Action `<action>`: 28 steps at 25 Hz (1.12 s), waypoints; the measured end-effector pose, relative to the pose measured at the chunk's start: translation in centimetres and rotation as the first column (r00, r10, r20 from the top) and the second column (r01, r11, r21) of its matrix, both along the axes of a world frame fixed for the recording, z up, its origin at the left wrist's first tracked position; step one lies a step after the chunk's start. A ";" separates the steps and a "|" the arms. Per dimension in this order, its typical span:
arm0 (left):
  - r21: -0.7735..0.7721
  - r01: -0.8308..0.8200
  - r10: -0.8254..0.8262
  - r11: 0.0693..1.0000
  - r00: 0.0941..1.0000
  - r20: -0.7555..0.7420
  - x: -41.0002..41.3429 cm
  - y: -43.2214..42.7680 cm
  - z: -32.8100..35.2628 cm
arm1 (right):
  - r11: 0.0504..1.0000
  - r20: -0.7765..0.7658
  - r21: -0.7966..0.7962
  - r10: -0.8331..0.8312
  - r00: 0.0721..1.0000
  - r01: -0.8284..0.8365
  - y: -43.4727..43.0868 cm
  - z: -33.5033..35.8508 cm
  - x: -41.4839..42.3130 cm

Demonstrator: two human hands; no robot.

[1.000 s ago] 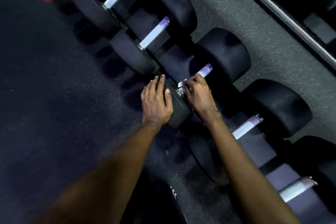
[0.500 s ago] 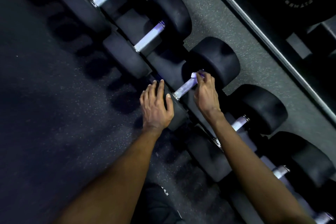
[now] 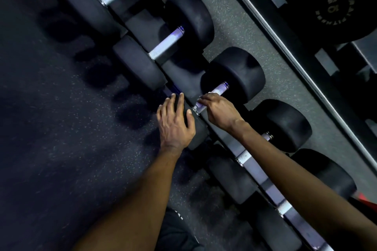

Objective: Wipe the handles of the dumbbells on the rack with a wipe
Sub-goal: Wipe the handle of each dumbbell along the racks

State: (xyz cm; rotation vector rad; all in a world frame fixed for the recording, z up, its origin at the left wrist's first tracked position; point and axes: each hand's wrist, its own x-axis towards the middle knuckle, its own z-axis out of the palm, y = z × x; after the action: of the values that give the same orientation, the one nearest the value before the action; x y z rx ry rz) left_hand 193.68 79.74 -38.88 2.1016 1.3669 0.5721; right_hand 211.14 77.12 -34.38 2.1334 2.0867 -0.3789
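Black dumbbells lie in a diagonal row on a low rack (image 3: 184, 80). My left hand (image 3: 175, 122) rests flat on the near head (image 3: 199, 131) of the middle dumbbell, fingers spread. My right hand (image 3: 221, 112) curls over the near half of that dumbbell's steel handle (image 3: 220, 89). It holds a pale wipe (image 3: 210, 93) against the bar, and only the wipe's edge shows at my fingertips. The far end of the handle is bare up to the far head (image 3: 236, 71).
More dumbbells sit on both sides, with handles up-left (image 3: 166, 47) and under my right forearm (image 3: 243, 156). A metal rail (image 3: 285, 51) runs diagonally behind them, and a black weight plate (image 3: 334, 6) stands beyond it. Dark speckled rubber floor (image 3: 51, 128) lies to the left.
My right hand slid from the near end of the handle to the far end, and has now come back to the near half. My left hand stayed on the near head.
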 end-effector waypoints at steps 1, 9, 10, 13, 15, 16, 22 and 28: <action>0.001 0.001 -0.001 1.000 1.000 0.002 0.0 -0.1 0.0 | 1.000 0.016 -0.018 0.024 1.000 -0.024 -0.2 -0.1 -0.2; -0.005 0.004 -0.004 1.000 1.000 0.013 0.0 0.1 -0.1 | 0.997 0.108 0.008 -0.074 0.991 0.074 -0.1 -0.1 1.2; -0.004 0.004 -0.004 1.000 1.000 0.020 0.0 0.1 -0.2 | 0.991 0.115 0.027 -0.131 0.985 0.128 0.2 0.0 1.3; 0.002 0.005 -0.005 1.000 1.000 0.018 0.0 -0.1 0.0 | 0.980 0.130 0.039 -0.200 0.971 0.197 0.3 0.2 1.9; -0.003 0.005 -0.005 1.000 1.000 0.022 0.1 0.0 0.0 | 0.970 0.112 0.063 -0.241 0.964 0.235 0.4 0.0 2.1; -0.003 0.004 -0.004 1.000 1.000 0.022 0.0 0.0 0.0 | 0.967 0.097 0.072 -0.249 0.964 0.243 0.4 -0.2 1.9; -0.007 0.005 -0.005 1.000 1.000 0.016 0.0 -0.1 0.1 | 0.895 -0.047 0.236 -0.378 0.925 0.378 -0.6 -1.5 1.9; 0.008 0.005 -0.005 1.000 1.000 0.025 0.1 -0.1 0.0 | 0.565 -0.500 0.370 -0.548 0.671 0.737 -1.4 -2.8 0.0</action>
State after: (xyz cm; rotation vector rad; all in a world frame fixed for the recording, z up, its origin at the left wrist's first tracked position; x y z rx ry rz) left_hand 193.74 79.66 -38.84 2.0965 1.3474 0.6015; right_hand 211.11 75.75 -37.22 3.4313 1.5260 -0.2178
